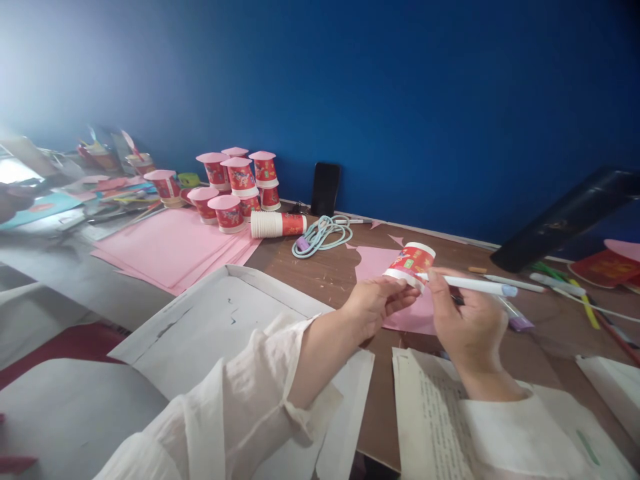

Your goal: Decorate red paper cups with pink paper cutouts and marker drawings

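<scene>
A red paper cup [413, 260] with a white rim is pinched at its lower rim by my left hand [373, 305]. The cup stands upside down, a little tilted, above a cut sheet of pink paper [367, 263]. My right hand [470, 327] is closed around a white marker [475, 285], whose tip is at the cup's lower edge. Whether the tip touches the cup I cannot tell. Beneath my right wrist lies a printed booklet [425, 400].
Several red cups with pink paper tops [230, 212] stand at the back, beside a lying stack of cups [273, 225]. A coiled cable [327, 235], a phone [326, 189], pink sheets [165, 243] and a black cylinder [560, 217] are around. A blue wall [400, 120] rises behind.
</scene>
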Available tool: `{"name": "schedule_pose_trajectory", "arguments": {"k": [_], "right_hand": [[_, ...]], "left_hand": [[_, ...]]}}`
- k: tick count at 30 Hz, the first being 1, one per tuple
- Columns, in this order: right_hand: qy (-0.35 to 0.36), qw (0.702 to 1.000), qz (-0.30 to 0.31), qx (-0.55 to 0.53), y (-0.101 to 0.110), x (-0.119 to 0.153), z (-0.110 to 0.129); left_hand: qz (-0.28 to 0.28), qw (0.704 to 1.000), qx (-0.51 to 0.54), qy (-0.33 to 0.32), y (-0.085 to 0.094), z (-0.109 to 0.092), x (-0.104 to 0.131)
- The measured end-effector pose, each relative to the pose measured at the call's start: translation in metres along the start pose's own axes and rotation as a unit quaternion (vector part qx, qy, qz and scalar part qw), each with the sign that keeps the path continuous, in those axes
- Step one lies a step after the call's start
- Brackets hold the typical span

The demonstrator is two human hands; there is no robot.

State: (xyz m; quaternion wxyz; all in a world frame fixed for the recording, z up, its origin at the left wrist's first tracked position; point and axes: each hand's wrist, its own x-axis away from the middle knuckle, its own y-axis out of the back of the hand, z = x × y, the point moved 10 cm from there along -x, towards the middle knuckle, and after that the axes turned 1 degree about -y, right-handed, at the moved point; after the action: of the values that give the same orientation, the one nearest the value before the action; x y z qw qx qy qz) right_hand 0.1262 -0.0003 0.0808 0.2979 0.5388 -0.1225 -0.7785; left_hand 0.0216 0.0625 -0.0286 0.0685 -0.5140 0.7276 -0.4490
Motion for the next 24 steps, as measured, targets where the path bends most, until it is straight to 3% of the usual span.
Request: {"name": "schedule_pose_trajectory", "arguments": {"k": [24], "right_hand": [[0.015,0.999,0.027,-0.02,-0.007,0.004,0.011]], "left_hand": [[-0.045,0.999,-0.011,-0.02,0.01,-0.006,0.001]]}}
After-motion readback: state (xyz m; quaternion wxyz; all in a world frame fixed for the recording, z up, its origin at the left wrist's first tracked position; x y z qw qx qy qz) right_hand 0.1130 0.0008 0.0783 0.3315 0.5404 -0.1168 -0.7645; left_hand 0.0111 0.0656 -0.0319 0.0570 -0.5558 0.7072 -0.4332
